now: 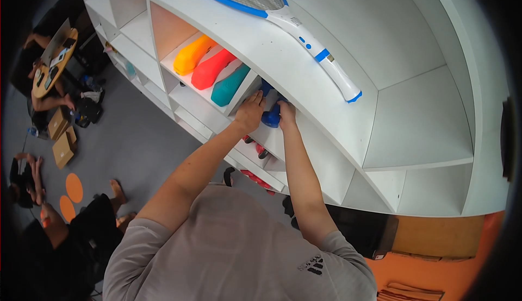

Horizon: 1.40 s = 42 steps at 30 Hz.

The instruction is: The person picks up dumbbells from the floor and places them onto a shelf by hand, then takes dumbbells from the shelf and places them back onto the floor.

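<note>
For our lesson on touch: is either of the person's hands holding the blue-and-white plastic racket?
No, the racket lies on a white shelf, apart from the left hand and the right hand.

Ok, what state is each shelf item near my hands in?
Blue-and-white plastic racket-shaped swatter: lying flat, power unclear.
Yellow rounded dumbbell: lying down, untouched.
Red rounded dumbbell: lying down, untouched.
Teal rounded dumbbell: lying down, untouched.
Blue rounded dumbbell: right hand on it, grip partly hidden.
Red lower-shelf items: too hidden to tell.
</note>
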### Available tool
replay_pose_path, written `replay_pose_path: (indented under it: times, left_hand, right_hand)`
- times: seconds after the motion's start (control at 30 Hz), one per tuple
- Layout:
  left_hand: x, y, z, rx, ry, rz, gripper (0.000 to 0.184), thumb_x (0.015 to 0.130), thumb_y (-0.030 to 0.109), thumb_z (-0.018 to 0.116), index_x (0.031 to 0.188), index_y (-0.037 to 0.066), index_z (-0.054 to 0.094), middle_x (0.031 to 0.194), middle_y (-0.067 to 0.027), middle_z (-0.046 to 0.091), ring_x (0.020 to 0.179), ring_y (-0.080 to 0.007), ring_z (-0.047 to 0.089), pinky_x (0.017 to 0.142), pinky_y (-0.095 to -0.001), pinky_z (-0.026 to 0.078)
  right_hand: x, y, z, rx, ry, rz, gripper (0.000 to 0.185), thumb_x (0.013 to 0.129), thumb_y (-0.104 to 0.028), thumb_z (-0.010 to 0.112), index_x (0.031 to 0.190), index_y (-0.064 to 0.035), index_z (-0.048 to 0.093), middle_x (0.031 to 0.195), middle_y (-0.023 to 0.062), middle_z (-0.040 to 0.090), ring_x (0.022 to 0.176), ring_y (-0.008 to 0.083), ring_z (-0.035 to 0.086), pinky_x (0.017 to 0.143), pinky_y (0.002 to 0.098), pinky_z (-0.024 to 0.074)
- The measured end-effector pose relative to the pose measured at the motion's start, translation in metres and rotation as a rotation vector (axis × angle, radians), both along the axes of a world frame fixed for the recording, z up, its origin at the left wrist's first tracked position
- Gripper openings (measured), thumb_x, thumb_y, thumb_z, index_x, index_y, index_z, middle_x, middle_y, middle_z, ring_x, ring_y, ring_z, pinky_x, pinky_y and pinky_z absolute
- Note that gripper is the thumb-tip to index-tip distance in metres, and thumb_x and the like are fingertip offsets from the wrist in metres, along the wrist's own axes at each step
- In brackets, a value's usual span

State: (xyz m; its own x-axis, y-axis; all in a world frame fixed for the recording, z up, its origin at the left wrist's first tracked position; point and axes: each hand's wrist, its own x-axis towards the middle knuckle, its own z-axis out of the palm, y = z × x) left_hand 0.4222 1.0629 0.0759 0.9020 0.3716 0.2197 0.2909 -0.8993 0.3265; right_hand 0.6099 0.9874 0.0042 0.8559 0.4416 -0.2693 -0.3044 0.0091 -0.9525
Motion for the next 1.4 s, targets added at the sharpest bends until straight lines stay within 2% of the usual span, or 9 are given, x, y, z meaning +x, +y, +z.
replay_pose_path:
  times: [0.07,0.27,0.47,0.67,0.77,0.87,0.93,1.1,1.4]
  left_hand:
    - [0.001,0.002,0.000,0.003,0.004,-0.002,0.063,0.072,0.002,0.057,0.134,-0.001,0.043,0.147,-0.0183,0.032,0.136,-0.0287,0.032,0.109,-0.0314,0.032]
    - [-0.001,0.000,0.005,0.036,0.057,-0.028,0.070,0.070,0.006,0.063,0.135,-0.002,0.040,0.148,-0.0195,0.028,0.137,-0.0293,0.029,0.110,-0.0323,0.031]
    - [-0.004,-0.012,0.020,0.104,0.193,-0.016,0.085,0.063,0.017,0.069,0.139,0.000,0.033,0.149,-0.0233,0.023,0.139,-0.0321,0.023,0.112,-0.0364,0.026]
    - [-0.026,-0.064,0.023,0.016,-0.251,0.185,0.083,0.065,0.003,0.061,0.142,0.002,0.029,0.145,-0.0319,0.019,0.138,-0.0442,0.017,0.111,-0.0528,0.019]
    - [-0.062,-0.131,0.013,-0.231,-0.470,0.216,0.066,0.072,0.001,0.060,0.135,0.002,0.039,0.141,-0.0298,0.031,0.129,-0.0452,0.033,0.104,-0.0483,0.032]
    - [-0.099,-0.198,0.005,-0.687,-0.400,0.139,0.050,0.074,-0.003,0.056,0.123,0.002,0.048,0.101,-0.0186,0.062,0.093,-0.0332,0.061,0.084,-0.0378,0.048]
    - [-0.117,-0.243,0.035,-0.888,-0.388,0.133,0.042,0.077,-0.005,0.054,0.118,0.003,0.049,0.073,-0.0094,0.064,0.070,-0.0246,0.065,0.068,-0.0310,0.050]
    - [-0.158,-0.313,0.142,-0.961,-0.541,-0.054,0.030,0.081,0.005,0.063,0.110,0.003,0.053,0.071,-0.0054,0.061,0.066,-0.0202,0.062,0.060,-0.0303,0.047]
    - [-0.226,-0.446,0.335,-0.065,-0.981,0.099,0.019,0.058,0.010,0.077,0.060,0.008,0.057,0.056,-0.0021,0.051,0.040,-0.0173,0.042,0.041,-0.0301,0.032]
  right_hand:
    - [-0.036,-0.016,0.037,-0.421,-0.305,0.009,0.033,0.082,-0.008,0.058,0.111,0.0072,0.056,0.088,0.0119,0.062,0.077,0.0193,0.058,0.068,0.0304,0.0475]
    - [-0.115,-0.097,0.072,-0.388,-0.479,0.006,0.041,0.082,-0.010,0.061,0.122,-0.0020,0.056,0.111,0.0126,0.063,0.100,0.0202,0.062,0.086,0.0301,0.0473]
    - [-0.155,-0.146,0.061,-0.273,-0.361,0.022,0.035,0.081,-0.006,0.059,0.116,-0.0029,0.057,0.106,0.0118,0.064,0.091,0.0176,0.064,0.080,0.0285,0.0487]
    - [-0.167,-0.221,0.042,-0.243,-0.103,0.495,0.030,0.088,-0.020,0.055,0.110,-0.0009,0.060,0.097,0.0081,0.065,0.084,0.0145,0.063,0.076,0.0283,0.0486]
    - [-0.162,-0.264,0.046,-0.293,0.097,0.713,0.029,0.091,-0.023,0.054,0.109,-0.0018,0.061,0.093,0.0063,0.065,0.084,0.0131,0.062,0.076,0.0271,0.0478]
    - [-0.158,-0.304,0.032,-0.319,0.103,0.856,0.027,0.092,-0.024,0.054,0.110,-0.0053,0.061,0.096,0.0044,0.065,0.089,0.0123,0.061,0.079,0.0270,0.0468]
    - [-0.155,-0.324,0.022,-0.288,0.084,0.985,0.026,0.093,-0.025,0.054,0.111,-0.0080,0.061,0.100,0.0031,0.065,0.094,0.0120,0.061,0.082,0.0277,0.0462]
    - [-0.176,-0.369,-0.012,-0.137,0.216,1.231,0.026,0.095,-0.022,0.054,0.112,-0.0030,0.060,0.099,0.0069,0.065,0.090,0.0136,0.061,0.085,0.0296,0.0473]
    - [-0.212,-0.359,0.030,-0.284,0.044,1.731,0.028,0.094,-0.018,0.051,0.116,-0.0001,0.057,0.101,0.0075,0.064,0.095,0.0145,0.059,0.087,0.0286,0.0459]
